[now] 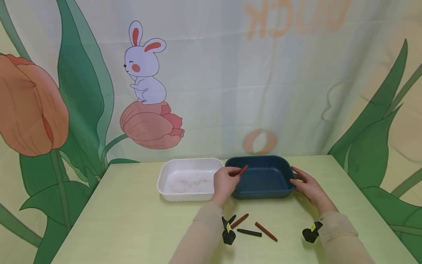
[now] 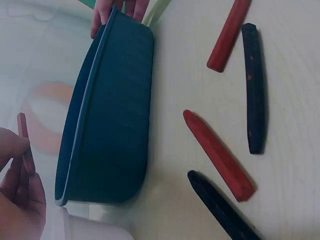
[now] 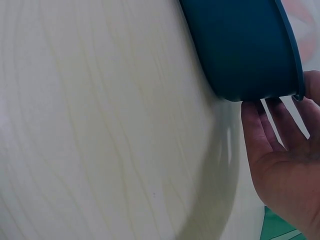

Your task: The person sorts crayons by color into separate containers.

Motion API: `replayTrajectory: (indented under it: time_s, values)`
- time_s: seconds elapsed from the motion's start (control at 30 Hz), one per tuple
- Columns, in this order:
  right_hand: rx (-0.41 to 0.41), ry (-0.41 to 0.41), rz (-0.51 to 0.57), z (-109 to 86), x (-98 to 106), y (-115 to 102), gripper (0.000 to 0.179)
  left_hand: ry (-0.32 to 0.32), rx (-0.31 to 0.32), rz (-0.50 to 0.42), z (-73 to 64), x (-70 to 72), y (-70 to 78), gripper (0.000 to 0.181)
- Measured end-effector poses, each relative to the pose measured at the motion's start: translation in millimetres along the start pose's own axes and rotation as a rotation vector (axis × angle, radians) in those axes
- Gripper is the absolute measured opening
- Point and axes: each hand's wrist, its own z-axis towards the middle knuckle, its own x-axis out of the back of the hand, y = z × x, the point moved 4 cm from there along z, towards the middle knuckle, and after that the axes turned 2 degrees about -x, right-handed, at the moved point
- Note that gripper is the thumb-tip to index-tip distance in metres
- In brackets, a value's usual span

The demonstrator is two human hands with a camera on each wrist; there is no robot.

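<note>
My left hand (image 1: 226, 183) pinches a red-brown crayon (image 1: 243, 170) between thumb and fingers, above the left end of the dark blue tray (image 1: 260, 195). In the left wrist view the pinched crayon (image 2: 23, 125) points upward, away from the palm. At the tray's right end my right hand (image 1: 310, 189) holds the rim, with the thumb at the edge and the fingers against the outer wall, as the right wrist view of this hand (image 3: 285, 160) shows. On the table before the tray lie two red-brown crayons (image 1: 266, 231) and two black crayons (image 1: 249, 233), one partly hidden by the left wrist.
A white tray (image 1: 188, 197) stands directly left of the blue one, with reddish specks on its floor. Both trays sit near the back edge of the pale table (image 1: 132, 220). A printed curtain (image 1: 211, 91) hangs behind. Each wrist carries a small black device (image 1: 228, 236).
</note>
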Motion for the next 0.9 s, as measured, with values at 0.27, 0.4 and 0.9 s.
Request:
replayTrajectory:
  time_s: [0.27, 0.4, 0.9]
  values:
    - [0.012, -0.002, -0.004, -0.3, 1, 1, 0.066, 0.031, 0.033, -0.012, 5.2, -8.8, 5.5, 0.017]
    - [0.02, -0.005, 0.002, 0.0, 1, 2, 0.066, 0.029, 0.024, -0.015, 4.5, -11.5, 5.4, 0.027]
    - [0.012, -0.008, -0.001, 1.2, 0, 2, 0.067, 0.039, -0.037, -0.144, -16.4, -6.6, -6.1, 0.031]
